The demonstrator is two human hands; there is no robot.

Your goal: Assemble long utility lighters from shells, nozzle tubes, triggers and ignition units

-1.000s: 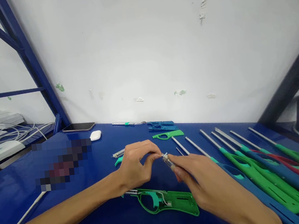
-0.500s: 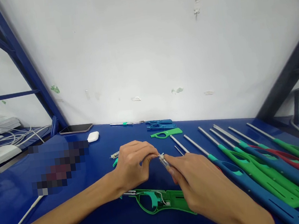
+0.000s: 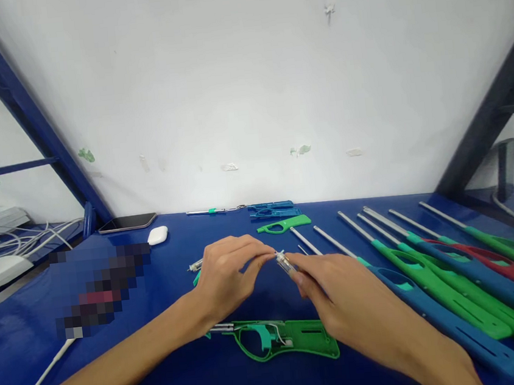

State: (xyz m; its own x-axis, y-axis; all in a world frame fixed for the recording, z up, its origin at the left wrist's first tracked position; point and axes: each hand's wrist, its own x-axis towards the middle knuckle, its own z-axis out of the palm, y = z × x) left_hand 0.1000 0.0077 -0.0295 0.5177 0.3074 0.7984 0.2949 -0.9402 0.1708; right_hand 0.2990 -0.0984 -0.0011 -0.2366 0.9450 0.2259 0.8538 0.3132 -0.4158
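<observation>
My right hand (image 3: 341,297) grips a small clear fuel tank (image 3: 285,263) between thumb and index finger, valve end pointing up and left. My left hand (image 3: 226,275) is pinched at that valve end; whatever its fingertips hold is too small to make out. Below both hands lies an opened green lighter half-shell (image 3: 311,332), with a teal trigger (image 3: 263,337), a white wire and a metal barrel showing inside. Partly hidden behind my left hand is another clear tank (image 3: 195,265).
Several assembled long lighters (image 3: 437,293) lie in a row at right. At the back are a green half-shell (image 3: 285,224), blue shell parts (image 3: 271,209) and a metal rod (image 3: 204,212). A phone (image 3: 127,223), a white case (image 3: 157,235) and a blurred-out item with a cable (image 3: 42,377) lie left.
My hands still meet at the tank's valve end, and both have shifted slightly. More of the green half-shell's right end shows now. The whole view has tilted a little.
</observation>
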